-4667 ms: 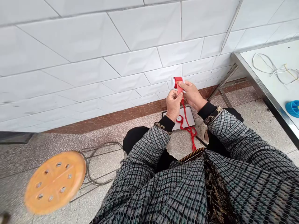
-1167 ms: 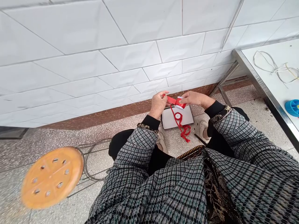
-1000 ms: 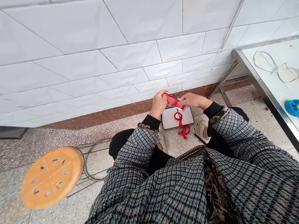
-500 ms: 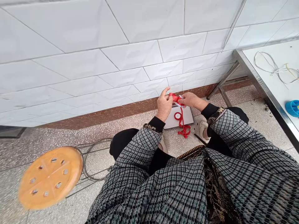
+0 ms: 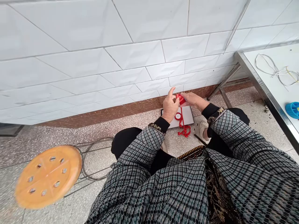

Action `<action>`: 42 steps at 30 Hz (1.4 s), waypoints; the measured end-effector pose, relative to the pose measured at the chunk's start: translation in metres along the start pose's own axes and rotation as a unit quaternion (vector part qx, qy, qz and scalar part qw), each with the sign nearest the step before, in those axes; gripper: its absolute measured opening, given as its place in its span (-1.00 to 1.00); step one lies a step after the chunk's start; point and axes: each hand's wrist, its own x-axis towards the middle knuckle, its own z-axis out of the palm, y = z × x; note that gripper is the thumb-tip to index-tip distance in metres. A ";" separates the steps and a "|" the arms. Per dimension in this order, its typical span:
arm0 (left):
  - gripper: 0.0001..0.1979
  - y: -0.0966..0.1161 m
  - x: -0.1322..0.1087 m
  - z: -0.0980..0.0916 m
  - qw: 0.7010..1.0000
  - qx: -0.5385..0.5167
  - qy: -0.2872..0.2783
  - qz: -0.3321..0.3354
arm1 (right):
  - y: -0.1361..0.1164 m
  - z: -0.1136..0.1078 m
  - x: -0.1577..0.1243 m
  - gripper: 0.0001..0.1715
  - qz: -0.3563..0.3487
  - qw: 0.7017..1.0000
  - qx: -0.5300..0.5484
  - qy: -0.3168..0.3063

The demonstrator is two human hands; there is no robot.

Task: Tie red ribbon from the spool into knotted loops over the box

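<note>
My left hand (image 5: 170, 105) and my right hand (image 5: 192, 99) meet in front of me, both pinching a red ribbon (image 5: 180, 99). The left forefinger sticks up while the other fingers close on the ribbon. From the hands the ribbon hangs down to a tangle (image 5: 184, 132) on the floor. Below the hands a white box (image 5: 188, 114) lies on the floor, and a small red ribbon spool (image 5: 177, 116) rests on it. Whether the right hand also holds a spool is hidden.
An orange round stool (image 5: 48, 175) on a wire frame stands at the lower left. A steel table (image 5: 266, 90) at the right carries white cords (image 5: 271, 67) and a blue round object (image 5: 293, 109). A white tiled wall (image 5: 116, 53) rises ahead. My shoe (image 5: 203, 127) is beside the box.
The hands came down from head height with the spool. They had stretched a length of ribbon between them, then drew together until the fingers nearly touch.
</note>
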 end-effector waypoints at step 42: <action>-0.73 0.000 -0.018 -0.031 0.907 0.158 -0.063 0.384 | -0.017 -0.154 -0.018 -0.62 -0.210 0.815 0.264 0.471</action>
